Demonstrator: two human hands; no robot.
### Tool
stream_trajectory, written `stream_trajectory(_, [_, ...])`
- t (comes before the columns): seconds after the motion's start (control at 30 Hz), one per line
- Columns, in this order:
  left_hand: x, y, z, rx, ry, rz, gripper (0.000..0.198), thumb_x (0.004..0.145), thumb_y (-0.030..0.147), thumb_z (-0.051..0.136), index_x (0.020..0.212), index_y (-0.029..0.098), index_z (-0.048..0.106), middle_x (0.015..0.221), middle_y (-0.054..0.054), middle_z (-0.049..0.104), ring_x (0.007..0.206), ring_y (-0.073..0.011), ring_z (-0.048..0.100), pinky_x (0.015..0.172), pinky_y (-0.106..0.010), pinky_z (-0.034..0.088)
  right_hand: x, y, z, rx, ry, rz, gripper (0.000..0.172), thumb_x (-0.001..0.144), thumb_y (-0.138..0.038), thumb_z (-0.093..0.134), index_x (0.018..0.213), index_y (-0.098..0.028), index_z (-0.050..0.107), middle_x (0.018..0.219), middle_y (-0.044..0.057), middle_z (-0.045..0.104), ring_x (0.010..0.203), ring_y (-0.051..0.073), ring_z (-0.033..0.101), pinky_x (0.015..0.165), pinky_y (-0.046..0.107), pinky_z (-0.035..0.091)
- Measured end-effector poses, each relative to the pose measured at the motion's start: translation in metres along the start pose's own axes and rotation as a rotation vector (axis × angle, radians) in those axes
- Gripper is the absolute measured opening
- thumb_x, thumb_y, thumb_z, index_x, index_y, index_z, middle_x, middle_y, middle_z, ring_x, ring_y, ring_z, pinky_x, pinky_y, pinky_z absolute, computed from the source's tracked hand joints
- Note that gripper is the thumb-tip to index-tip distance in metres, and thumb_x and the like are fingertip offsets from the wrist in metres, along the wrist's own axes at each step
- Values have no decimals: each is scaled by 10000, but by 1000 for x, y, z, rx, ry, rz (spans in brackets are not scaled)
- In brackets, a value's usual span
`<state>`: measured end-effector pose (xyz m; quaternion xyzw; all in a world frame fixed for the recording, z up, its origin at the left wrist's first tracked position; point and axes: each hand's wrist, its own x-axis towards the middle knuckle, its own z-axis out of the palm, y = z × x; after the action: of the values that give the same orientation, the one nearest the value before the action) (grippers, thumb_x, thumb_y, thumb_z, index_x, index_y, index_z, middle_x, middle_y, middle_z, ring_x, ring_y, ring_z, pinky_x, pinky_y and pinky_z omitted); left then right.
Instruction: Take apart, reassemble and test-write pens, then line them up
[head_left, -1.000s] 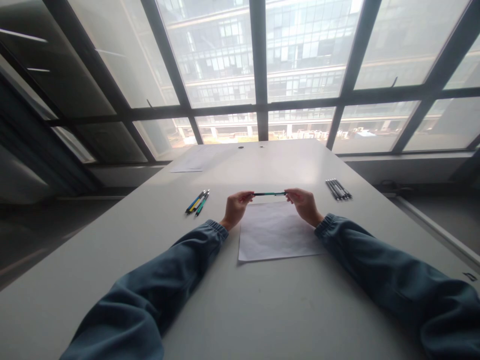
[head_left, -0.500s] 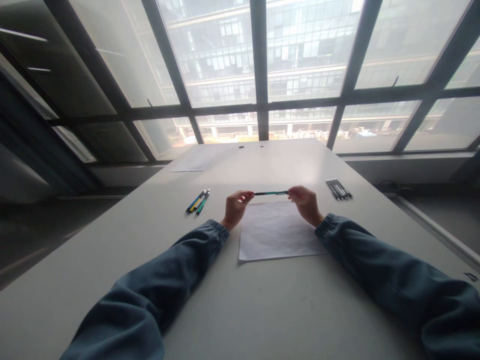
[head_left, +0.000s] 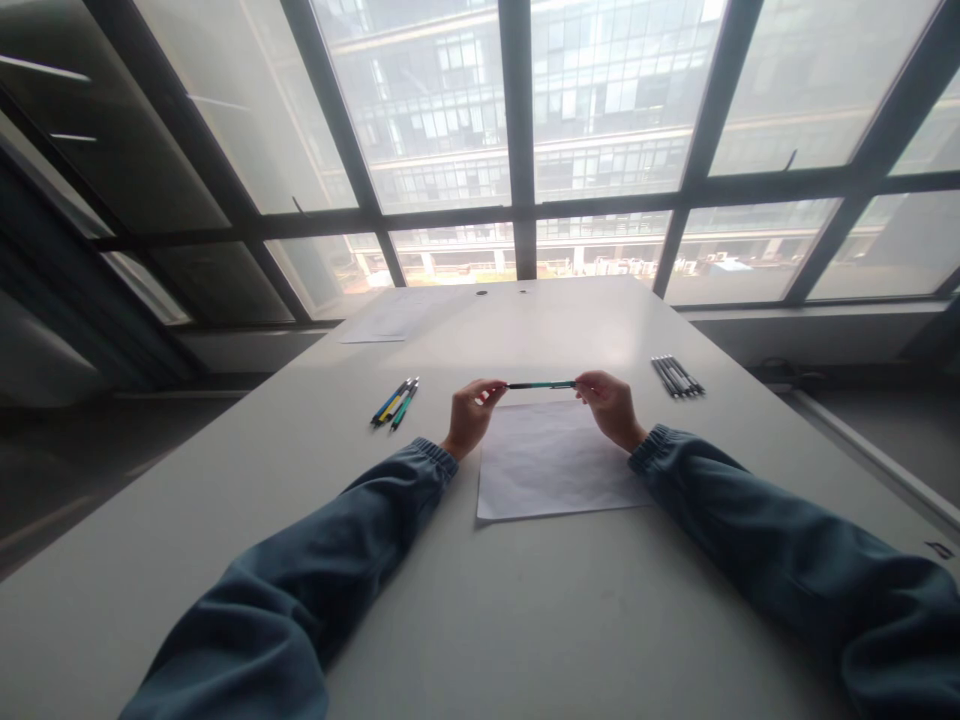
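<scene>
Between my two hands a green and black pen [head_left: 541,385] is held level, over the far edge of a white sheet of paper [head_left: 559,470]. The fingertips of my left hand [head_left: 472,408] pinch its dark end. At the other end, the fingers of my right hand [head_left: 609,402] close on the green part that has the clip. To the left lies a small group of pens [head_left: 395,404] in blue, yellow and green. A row of several grey and black pens [head_left: 678,377] rests off to the right.
The white table [head_left: 337,590] stretches away to large framed windows. Another sheet of paper [head_left: 379,317] lies at its far left. A dark round spot [head_left: 481,293] and a small object [head_left: 524,292] are near the far edge.
</scene>
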<state>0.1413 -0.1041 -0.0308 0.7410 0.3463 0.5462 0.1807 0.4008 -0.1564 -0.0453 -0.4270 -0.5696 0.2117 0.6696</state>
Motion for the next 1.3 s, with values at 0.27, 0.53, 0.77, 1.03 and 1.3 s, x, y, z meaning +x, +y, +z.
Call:
stream_trajectory(0.27, [0,2,0,-3,-3,-16,194,876,373,709,910,201,790,871,-57,768,742,-174,671,635,-282,506,0,0,0,-9,-22,-3,147,817,-318,695,845,-174,686,674,13,659,564,143,590,533,292,498])
stream_trajectory(0.53, [-1,5,-1,-11,-19,-30,177,869,366,719,906,208,790,868,-52,770,745,-177,675,633,-283,497,0,2,-2,-28,-24,-20,177,838,-354,683,848,-178,678,702,20,668,577,141,585,536,291,500])
stream_trajectory(0.77, [-1,3,0,-32,-26,-43,177,874,369,715,912,213,788,874,-49,771,767,-180,681,653,-287,496,0,1,-1,-19,-17,-4,181,831,-355,690,861,-177,680,712,23,676,583,140,591,540,288,504])
stream_trajectory(1.03, [-3,3,0,-13,-31,-39,174,879,365,707,913,212,782,879,-47,775,770,-179,680,658,-291,494,0,2,-2,-35,-20,0,227,837,-400,689,871,-175,681,723,28,684,587,141,593,544,292,510])
stream_trajectory(1.3, [-2,3,0,1,-33,-29,212,882,398,693,919,209,783,876,-54,772,753,-177,669,659,-293,506,0,-1,-2,-44,-13,5,225,835,-398,685,860,-175,683,710,29,685,575,141,587,533,292,509])
